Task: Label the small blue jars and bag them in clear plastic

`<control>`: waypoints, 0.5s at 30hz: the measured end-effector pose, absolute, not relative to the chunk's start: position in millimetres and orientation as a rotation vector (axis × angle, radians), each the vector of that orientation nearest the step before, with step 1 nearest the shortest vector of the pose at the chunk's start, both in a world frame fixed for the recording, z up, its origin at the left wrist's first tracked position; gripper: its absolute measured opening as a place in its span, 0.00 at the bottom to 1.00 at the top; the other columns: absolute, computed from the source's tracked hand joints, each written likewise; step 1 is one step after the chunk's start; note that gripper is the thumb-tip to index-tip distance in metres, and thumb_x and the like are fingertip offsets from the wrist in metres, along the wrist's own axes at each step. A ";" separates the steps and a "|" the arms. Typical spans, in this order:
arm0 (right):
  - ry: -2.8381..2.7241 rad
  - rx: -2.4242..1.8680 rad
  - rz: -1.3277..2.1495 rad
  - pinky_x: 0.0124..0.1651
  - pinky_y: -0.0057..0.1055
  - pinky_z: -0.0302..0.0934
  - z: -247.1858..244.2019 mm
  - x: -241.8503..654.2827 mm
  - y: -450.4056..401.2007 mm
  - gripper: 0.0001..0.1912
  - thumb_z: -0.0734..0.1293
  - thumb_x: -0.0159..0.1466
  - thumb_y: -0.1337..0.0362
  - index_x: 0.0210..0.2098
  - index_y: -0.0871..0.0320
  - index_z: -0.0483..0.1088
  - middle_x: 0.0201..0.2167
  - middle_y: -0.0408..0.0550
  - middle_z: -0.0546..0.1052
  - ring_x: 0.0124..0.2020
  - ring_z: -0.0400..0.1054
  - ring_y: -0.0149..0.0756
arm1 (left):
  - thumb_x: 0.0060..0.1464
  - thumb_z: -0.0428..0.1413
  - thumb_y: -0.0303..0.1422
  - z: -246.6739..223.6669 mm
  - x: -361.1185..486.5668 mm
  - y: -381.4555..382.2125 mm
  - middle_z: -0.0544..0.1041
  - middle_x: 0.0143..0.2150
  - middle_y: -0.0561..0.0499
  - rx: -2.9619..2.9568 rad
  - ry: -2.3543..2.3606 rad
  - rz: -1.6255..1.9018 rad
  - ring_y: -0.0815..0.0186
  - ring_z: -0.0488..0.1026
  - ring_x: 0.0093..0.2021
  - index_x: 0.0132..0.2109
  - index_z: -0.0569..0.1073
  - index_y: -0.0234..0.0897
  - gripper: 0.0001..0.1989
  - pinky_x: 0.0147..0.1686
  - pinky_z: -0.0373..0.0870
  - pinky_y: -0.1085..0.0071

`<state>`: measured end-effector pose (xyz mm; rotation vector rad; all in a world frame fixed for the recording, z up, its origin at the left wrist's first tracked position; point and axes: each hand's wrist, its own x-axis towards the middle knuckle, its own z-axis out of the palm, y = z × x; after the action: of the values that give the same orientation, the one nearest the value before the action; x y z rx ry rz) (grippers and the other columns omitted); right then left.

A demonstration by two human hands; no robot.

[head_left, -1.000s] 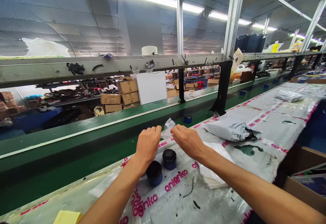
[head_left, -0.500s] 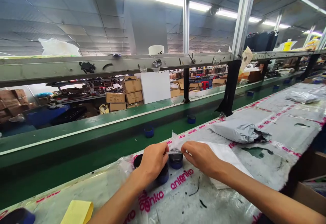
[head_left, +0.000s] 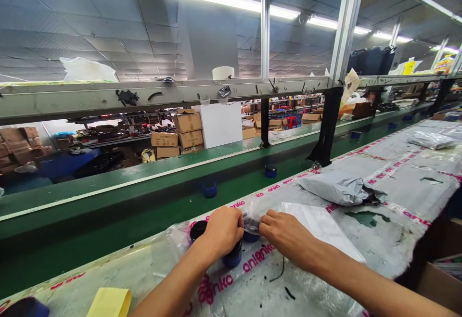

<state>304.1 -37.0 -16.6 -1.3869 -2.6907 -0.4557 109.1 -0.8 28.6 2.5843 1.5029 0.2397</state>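
My left hand (head_left: 225,230) and my right hand (head_left: 283,230) are both closed, fingertips pinching opposite sides of a thin clear plastic bag (head_left: 251,221). The bag lies across the dark top of a short round blue item (head_left: 250,236) standing on the bench between my hands. Beneath my left hand is another blue and black round item (head_left: 233,258), partly hidden by my fingers. A black-topped one (head_left: 198,229) stands left of my left wrist, near loose clear plastic. Beside my right hand lies a white sheet or flat bag (head_left: 314,225).
Past the plastic-covered bench (head_left: 267,288) runs a green conveyor belt (head_left: 144,211) carrying blue round items (head_left: 209,190). A grey plastic package (head_left: 332,188) lies right. Yellow paper (head_left: 109,302) is front left. A metal shelf rail (head_left: 173,93) spans above the belt, with a black-wrapped post (head_left: 327,124).
Both hands have moved slightly down, drawing the clear bag lower over the blue item's top. The bag stood up above the item before and now lies flatter. The belt items have shifted slightly left.
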 end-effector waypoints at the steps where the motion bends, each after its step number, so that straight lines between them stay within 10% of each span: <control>1: -2.703 -1.397 -0.481 0.37 0.36 0.63 -18.9 302.1 -37.6 0.06 0.66 0.63 0.74 0.35 0.59 0.73 0.36 0.49 0.79 0.40 0.71 0.45 | 0.45 0.55 0.23 30.3 110.8 -1.0 0.81 0.31 0.51 2.586 1.506 0.221 0.61 0.77 0.35 0.31 0.79 0.41 0.10 0.31 0.63 0.71; 15: -2.552 -1.681 0.231 0.27 0.27 0.53 11.6 302.1 -12.0 0.06 0.67 0.56 0.69 0.30 0.60 0.78 0.27 0.51 0.81 0.30 0.74 0.40 | 0.46 0.56 0.23 20.7 121.4 26.8 0.82 0.32 0.50 2.512 1.382 0.162 0.61 0.77 0.35 0.32 0.79 0.38 0.09 0.32 0.66 0.72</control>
<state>302.1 -12.0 11.6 -1.6809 -2.5522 0.2313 121.4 26.8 20.7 2.5117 1.3816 0.1623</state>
